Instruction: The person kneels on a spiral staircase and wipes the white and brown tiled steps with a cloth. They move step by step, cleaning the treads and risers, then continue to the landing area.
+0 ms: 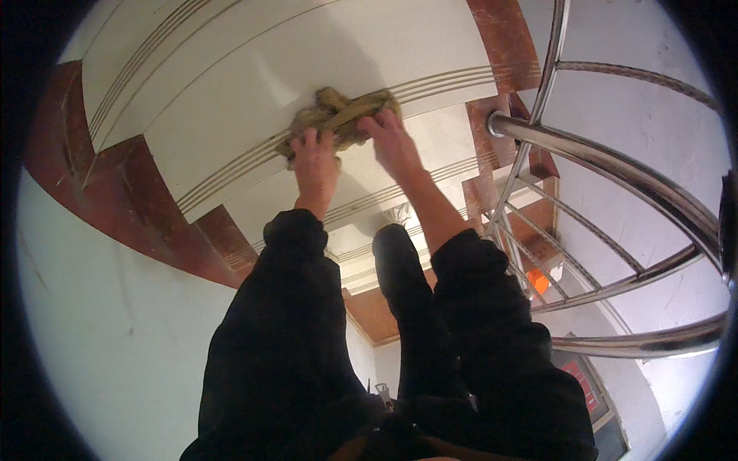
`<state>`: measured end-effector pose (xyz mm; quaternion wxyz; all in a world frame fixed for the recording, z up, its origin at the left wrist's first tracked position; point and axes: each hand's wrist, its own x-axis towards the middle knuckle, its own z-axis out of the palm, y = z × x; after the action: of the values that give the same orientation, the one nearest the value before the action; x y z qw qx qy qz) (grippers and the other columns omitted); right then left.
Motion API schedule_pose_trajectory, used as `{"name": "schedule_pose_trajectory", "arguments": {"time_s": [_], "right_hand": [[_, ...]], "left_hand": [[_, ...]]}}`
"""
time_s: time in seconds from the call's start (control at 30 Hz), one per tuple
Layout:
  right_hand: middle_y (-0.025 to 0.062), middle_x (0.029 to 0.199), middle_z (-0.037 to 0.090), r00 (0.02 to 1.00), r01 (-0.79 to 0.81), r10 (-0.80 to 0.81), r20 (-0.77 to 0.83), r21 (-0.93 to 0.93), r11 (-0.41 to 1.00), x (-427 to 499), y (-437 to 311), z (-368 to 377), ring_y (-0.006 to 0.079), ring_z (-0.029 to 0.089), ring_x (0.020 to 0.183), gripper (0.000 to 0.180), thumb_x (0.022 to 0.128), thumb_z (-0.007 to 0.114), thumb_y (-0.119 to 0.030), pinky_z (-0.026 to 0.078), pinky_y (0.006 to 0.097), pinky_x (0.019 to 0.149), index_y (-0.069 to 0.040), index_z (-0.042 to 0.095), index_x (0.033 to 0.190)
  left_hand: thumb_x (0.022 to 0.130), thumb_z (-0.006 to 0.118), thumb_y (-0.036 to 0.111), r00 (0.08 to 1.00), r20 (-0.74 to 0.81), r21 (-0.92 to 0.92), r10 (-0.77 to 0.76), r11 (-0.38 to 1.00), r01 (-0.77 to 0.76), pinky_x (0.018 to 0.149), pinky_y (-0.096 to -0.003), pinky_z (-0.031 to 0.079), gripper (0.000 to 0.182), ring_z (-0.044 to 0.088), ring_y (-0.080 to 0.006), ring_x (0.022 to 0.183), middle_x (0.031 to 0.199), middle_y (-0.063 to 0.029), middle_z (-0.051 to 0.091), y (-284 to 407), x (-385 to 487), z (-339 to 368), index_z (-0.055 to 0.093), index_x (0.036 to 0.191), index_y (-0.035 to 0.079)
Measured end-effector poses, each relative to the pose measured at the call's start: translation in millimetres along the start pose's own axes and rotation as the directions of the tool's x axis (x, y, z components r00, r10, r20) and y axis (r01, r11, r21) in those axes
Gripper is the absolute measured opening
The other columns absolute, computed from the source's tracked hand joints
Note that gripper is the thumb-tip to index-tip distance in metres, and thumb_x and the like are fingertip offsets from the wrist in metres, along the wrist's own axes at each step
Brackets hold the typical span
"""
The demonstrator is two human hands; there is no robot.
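Both hands press on a crumpled olive-brown cloth (351, 112) lying across the grooved edge of a pale stair tread (253, 109). My left hand (316, 164) rests on the cloth's lower left part, fingers bent into it. At the cloth's right end, my right hand (395, 144) grips a fold with thumb and fingertips. Parts of the cloth look blurred. Below the hands, another pale step (438, 132) shows its own row of dark grooves.
Stainless steel railing (622, 155) runs down the right side. Stepped red-brown skirting (167, 173) follows the white wall (115, 299) at left. My shoe (395, 239) stands on a lower step. An orange object (538, 281) lies far below, beyond the railing.
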<state>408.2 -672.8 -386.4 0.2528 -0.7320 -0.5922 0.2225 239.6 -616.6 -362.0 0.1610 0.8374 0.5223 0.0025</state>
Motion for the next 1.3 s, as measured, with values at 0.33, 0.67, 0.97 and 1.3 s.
{"name": "schedule_pose_trajectory", "arguments": {"time_s": [0.33, 0.67, 0.97, 1.3], "right_hand": [[0.0143, 0.113, 0.055, 0.993, -0.105, 0.099, -0.058, -0.105, 0.989, 8.3, 114.4, -83.7, 0.0375, 0.052, 0.110, 0.038, 0.080, 0.058, 0.003, 0.049, 0.0464, 0.092, -0.017, 0.061, 0.111], [0.0179, 0.102, 0.057, 0.918, -0.309, 0.286, -0.276, -0.044, 0.950, -49.3, 173.4, -86.0, 0.0421, 0.055, 0.099, 0.033, 0.074, 0.059, 0.008, 0.046, 0.0506, 0.083, -0.007, 0.057, 0.103], [0.0256, 0.143, 0.040, 0.885, -0.426, 0.376, 0.273, 0.151, 0.892, -106.9, 212.1, 10.1, 0.0433, 0.047, 0.128, 0.079, 0.083, 0.073, -0.009, 0.039, 0.0454, 0.108, -0.004, 0.030, 0.149], [0.0313, 0.153, 0.026, 0.933, -0.325, 0.326, 0.150, -0.031, 0.945, -82.7, 185.2, 102.0, 0.0460, 0.026, 0.143, 0.086, 0.090, 0.062, -0.046, 0.024, 0.0613, 0.113, -0.005, 0.022, 0.154]], "left_hand": [[0.070, 0.069, 0.000, 0.987, 0.043, -0.045, 0.155, 0.987, -0.154, 0.077, -0.0423, 0.056, 0.036, 0.051, -0.0387, 0.101, 0.114, -0.0118, 0.049, 130.3, 64.1, 51.1, 0.060, 0.105, 0.006], [0.081, 0.062, 0.016, 0.899, -0.004, 0.135, 0.438, 0.891, -0.433, 0.070, -0.0388, 0.053, 0.017, 0.053, -0.0312, 0.099, 0.105, -0.0054, 0.056, 193.8, 58.8, 72.5, 0.066, 0.097, 0.011], [0.087, 0.060, 0.029, 0.942, 0.122, 0.148, 0.312, 0.933, -0.328, 0.084, -0.0541, 0.044, 0.024, 0.050, -0.0266, 0.110, 0.114, 0.0007, 0.058, 109.7, 6.7, 186.6, 0.069, 0.109, 0.023], [0.094, 0.054, 0.035, 0.895, 0.195, 0.199, 0.402, 0.877, -0.437, 0.111, -0.0570, 0.027, 0.049, 0.032, -0.0270, 0.144, 0.158, -0.0019, 0.035, 6.0, -12.3, 195.7, 0.049, 0.143, 0.029]]}}
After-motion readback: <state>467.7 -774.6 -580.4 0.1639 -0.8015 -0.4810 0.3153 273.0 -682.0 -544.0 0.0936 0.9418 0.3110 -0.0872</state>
